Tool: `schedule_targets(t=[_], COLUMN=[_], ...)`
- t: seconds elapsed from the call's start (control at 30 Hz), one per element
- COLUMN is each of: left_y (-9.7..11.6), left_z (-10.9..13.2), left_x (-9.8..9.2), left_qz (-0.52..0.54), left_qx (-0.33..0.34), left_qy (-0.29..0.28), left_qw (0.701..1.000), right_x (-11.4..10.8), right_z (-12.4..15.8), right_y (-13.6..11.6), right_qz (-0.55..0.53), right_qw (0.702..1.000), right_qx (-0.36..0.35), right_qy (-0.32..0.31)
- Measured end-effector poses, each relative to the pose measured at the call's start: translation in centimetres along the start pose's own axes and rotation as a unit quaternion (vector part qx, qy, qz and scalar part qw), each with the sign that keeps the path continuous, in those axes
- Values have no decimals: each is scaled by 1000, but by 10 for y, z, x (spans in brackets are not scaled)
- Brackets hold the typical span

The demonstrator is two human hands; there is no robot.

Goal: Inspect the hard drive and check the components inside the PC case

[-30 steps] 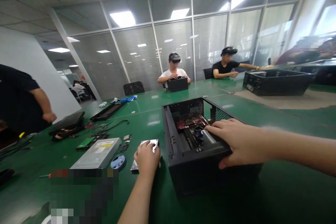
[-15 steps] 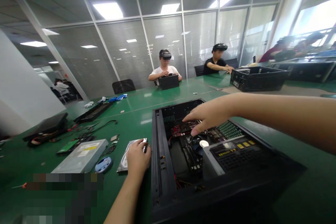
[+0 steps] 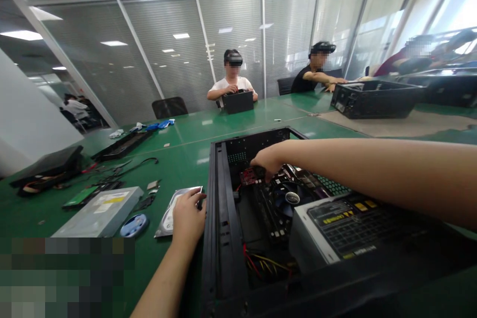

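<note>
A black computer case [image 3: 219, 208] lies open in front of me, its inside facing up. My right hand [image 3: 269, 159] reaches down into it from the right, fingers curled over a red expansion card [image 3: 247, 176]. Thumb and forefinger straddle part of the card; the other fingertips are hidden. Close to that hand sits a round cooling fan [image 3: 292, 198]. My left hand [image 3: 188, 218] lies with fingers apart on the right edge of a silver hard drive [image 3: 166, 222], beside the case's left wall. A boxy power supply [image 3: 335, 223] fills the near right of the case.
On the green table [image 3: 186, 159] at left lie an optical drive [image 3: 99, 213], a blue round piece [image 3: 134, 226], cables and a black panel [image 3: 121, 145]. Two people with headsets sit across the table; another black case [image 3: 376, 99] stands at the far right.
My right hand has lowered from above the case onto the red card, and its fingers have curled. The left hand stays by the hard drive. The view has tilted down slightly.
</note>
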State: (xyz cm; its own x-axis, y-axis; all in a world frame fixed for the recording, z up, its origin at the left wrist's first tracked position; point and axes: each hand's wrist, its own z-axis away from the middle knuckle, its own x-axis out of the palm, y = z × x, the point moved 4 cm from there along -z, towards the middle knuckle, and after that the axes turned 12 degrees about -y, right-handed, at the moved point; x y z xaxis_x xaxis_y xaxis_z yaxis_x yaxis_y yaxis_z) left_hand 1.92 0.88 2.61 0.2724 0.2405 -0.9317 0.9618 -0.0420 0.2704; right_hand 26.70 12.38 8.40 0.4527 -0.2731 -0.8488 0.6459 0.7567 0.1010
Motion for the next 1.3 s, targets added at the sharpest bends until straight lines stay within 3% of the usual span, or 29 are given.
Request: schedule_targets(t=[0.57, 1.03, 1.2, 1.3], left_y=[2, 9, 7, 8], left_z=[-4, 1, 1, 1], left_x=[-2, -7, -5, -6], left_qz=[25, 47, 57, 62], left_qx=[13, 9, 15, 23], left_qy=[-20, 0, 6, 7], left_qw=[999, 999, 998, 998], right_x=[-7, -29, -40, -39], right_z=[-8, 18, 27, 29], right_y=[-15, 11, 18, 18], right_qz=[47, 5, -94, -149], right_qw=[998, 996, 974, 961], right_qx=[38, -23, -104, -156], right_qy=[-2, 87, 178, 171])
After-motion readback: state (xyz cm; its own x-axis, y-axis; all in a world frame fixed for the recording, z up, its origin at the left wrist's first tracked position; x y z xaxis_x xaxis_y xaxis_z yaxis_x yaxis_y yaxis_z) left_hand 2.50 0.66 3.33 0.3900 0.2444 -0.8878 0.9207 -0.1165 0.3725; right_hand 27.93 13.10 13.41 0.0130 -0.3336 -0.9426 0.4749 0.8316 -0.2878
